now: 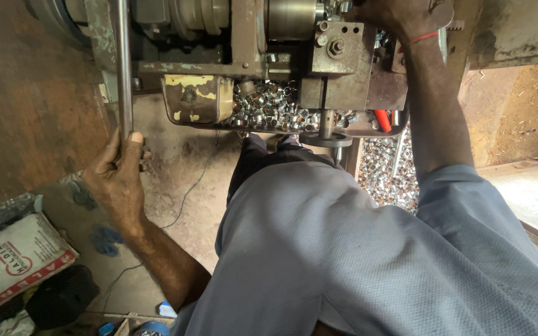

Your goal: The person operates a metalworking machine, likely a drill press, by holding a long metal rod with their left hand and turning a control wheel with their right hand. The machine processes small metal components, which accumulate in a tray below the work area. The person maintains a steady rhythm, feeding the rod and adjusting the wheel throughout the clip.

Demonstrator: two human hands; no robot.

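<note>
While gripping at left of centre, left hand (pixel 118 180) wrapped around the lower end of a long steel lever rod (pixel 124 68), fingers clenched on it, thumb pointing up along the shaft. Rod running straight up to the top edge of the frame, beside the worn green-painted frame of a lathe-like machine (pixel 244 37). Right hand (pixel 400 15) at upper right, red thread on the wrist, resting on the machine's top near a square metal tool block (pixel 337 59) with a hex bolt; fingers mostly cut off by the frame edge, so cannot tell whether clenched or released. Below the block, a tray (pixel 197 99) with chipped yellow paint, heaped with small shiny metal rings (pixel 266 106). More rings piled on the floor at centre right (pixel 387 171). Grey trousers and grey sleeve filling the lower right. White printed sack (pixel 14 261) at lower left on the dusty floor (pixel 175 180), thin black cable (pixel 188 199) trailing across it.
</note>
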